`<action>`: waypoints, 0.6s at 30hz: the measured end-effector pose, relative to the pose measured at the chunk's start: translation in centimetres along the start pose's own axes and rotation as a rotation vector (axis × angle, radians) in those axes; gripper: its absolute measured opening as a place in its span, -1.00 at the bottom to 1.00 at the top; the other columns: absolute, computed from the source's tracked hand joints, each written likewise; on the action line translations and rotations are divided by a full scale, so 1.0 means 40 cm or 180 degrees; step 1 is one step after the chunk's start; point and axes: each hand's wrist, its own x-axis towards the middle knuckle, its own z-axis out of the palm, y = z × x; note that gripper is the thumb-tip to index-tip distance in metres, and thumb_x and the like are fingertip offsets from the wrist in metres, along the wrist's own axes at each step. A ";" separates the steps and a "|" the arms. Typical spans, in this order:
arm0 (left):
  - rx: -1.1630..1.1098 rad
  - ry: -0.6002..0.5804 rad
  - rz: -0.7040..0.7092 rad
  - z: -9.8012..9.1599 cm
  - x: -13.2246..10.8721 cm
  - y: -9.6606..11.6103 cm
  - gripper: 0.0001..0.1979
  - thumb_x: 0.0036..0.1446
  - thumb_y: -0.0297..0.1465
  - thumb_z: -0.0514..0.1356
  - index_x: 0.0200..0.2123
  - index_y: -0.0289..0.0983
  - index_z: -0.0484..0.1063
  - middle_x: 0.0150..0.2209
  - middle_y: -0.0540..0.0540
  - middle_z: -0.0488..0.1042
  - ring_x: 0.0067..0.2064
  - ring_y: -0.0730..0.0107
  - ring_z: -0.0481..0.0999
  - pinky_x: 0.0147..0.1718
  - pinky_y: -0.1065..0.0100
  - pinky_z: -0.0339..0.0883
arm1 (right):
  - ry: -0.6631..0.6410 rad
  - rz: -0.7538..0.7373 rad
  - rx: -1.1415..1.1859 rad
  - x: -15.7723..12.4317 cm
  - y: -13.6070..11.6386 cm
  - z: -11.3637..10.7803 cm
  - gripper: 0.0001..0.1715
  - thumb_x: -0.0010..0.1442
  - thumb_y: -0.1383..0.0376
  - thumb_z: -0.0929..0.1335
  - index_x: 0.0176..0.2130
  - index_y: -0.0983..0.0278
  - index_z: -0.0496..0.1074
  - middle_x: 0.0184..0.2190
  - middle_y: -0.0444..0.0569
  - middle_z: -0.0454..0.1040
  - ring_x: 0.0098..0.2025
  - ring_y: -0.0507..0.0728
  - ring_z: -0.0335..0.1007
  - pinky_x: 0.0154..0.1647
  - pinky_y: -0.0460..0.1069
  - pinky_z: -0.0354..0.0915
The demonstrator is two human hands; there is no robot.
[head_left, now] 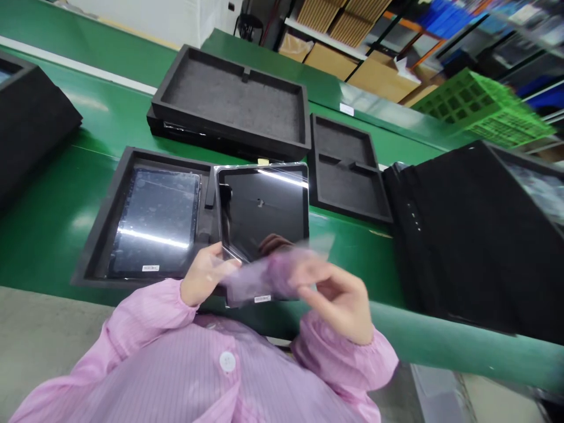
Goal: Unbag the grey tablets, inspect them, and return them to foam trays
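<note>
My left hand (pixel 206 275) is closed on the lower left edge of a dark glossy tablet (pixel 264 205), its thumb over the front. The tablet is tilted up, with a small white label near its bottom edge. Between the fingers of my right hand (pixel 337 296) is a clear plastic film (pixel 282 273), blurred by motion and stretched across the tablet's lower part. Whether the film still touches the screen I cannot tell. Just left lies a black foam tray (pixel 103 226) holding another film-covered tablet (pixel 156 217) with a white label.
Stacked black foam trays (pixel 238 91) stand behind, with a divided foam tray (pixel 348 194) to their right. Tall black foam stacks flank the green bench (pixel 94 132) at left (pixel 33 117) and right (pixel 476 235). A green crate (pixel 489 108) and shelves of cartons are beyond.
</note>
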 end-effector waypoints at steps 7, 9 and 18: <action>-0.0506 -0.0319 0.0269 -0.012 0.006 -0.025 -0.68 0.00 -0.26 0.43 -0.19 -0.30 0.56 -0.34 -0.03 0.58 -0.29 0.46 0.53 -0.26 0.49 0.38 | 0.2129 0.0675 0.0364 -0.008 0.071 -0.018 -0.48 0.07 0.23 0.50 0.04 0.12 0.45 -0.03 -0.02 0.49 -0.12 0.08 0.47 -0.17 -0.04 0.47; -0.0560 -0.0367 0.0242 -0.017 0.003 -0.028 -0.67 -0.01 -0.26 0.43 -0.20 -0.30 0.56 -0.35 -0.02 0.58 -0.32 0.48 0.53 -0.28 0.50 0.38 | 0.1473 0.1015 0.0455 -0.012 0.074 -0.016 -0.42 0.05 0.17 0.50 0.07 0.16 0.46 0.00 0.01 0.51 -0.07 0.15 0.48 -0.13 0.00 0.47; -0.0301 -0.0032 0.0641 -0.008 0.007 -0.011 -0.47 0.02 -0.17 0.40 0.04 -0.25 0.46 -0.04 -0.18 0.58 0.02 0.17 0.56 0.07 0.22 0.42 | 0.1063 0.0911 0.0859 -0.011 0.020 0.008 -0.35 -0.04 0.32 0.52 0.08 0.14 0.47 -0.05 -0.08 0.59 -0.23 0.16 0.55 -0.32 0.00 0.50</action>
